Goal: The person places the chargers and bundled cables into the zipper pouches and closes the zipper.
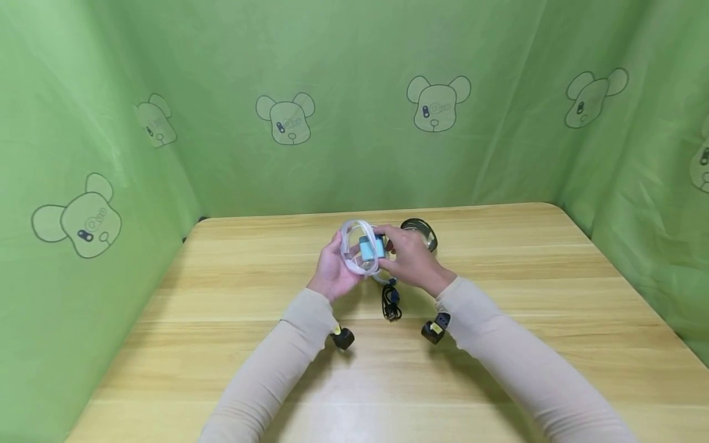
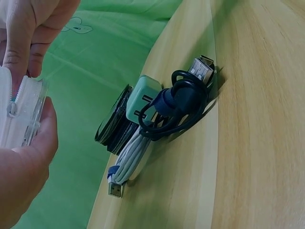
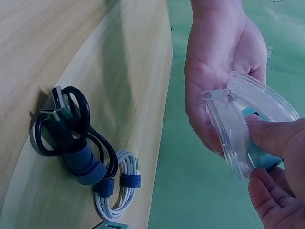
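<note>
My left hand (image 1: pixel 335 274) holds up a round clear zip case (image 1: pixel 344 249), palm under it and thumb along its side. The case gapes, its zipper partly undone, with the zip pull (image 2: pixel 12 109) facing the left wrist view. A turquoise block (image 1: pixel 367 249) is at the opening, pinched between thumb and fingers of my right hand (image 1: pixel 412 258). The clear wall partly covers this block (image 3: pixel 259 157) in the right wrist view. Below the hands lies a coiled black USB cable (image 1: pixel 391 304), bound with a dark blue strap (image 3: pixel 83 164).
Beside the black cable are a white USB cable (image 2: pixel 132 160), tied in a loop, and a mint-green plug charger (image 2: pixel 142 98). A black round object (image 1: pixel 420 227) sits behind my right hand. Green cloth (image 1: pixel 354 166) hangs round the wooden table (image 1: pixel 249 258).
</note>
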Available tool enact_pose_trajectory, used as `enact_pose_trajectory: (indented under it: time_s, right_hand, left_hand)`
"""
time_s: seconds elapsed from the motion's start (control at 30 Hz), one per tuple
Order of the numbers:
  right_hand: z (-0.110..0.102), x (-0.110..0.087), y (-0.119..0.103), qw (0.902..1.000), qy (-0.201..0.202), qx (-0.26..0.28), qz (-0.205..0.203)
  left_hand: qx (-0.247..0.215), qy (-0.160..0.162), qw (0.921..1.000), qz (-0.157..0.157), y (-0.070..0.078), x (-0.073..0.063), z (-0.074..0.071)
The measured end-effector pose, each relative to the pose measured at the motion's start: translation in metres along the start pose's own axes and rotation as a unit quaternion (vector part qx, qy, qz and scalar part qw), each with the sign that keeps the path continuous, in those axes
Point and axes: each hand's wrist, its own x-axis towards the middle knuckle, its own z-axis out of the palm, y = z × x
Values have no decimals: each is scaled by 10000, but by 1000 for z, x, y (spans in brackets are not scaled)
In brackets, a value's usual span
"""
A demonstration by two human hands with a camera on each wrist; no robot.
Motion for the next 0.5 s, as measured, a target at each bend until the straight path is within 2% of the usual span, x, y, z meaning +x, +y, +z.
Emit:
enact_pose_trajectory:
  time_s: [0.5]
  right_hand:
    - [1, 2, -2, 9996, -141, -175, 144]
  left_hand:
    - [-16, -98, 9999, -61, -1, 1, 1]
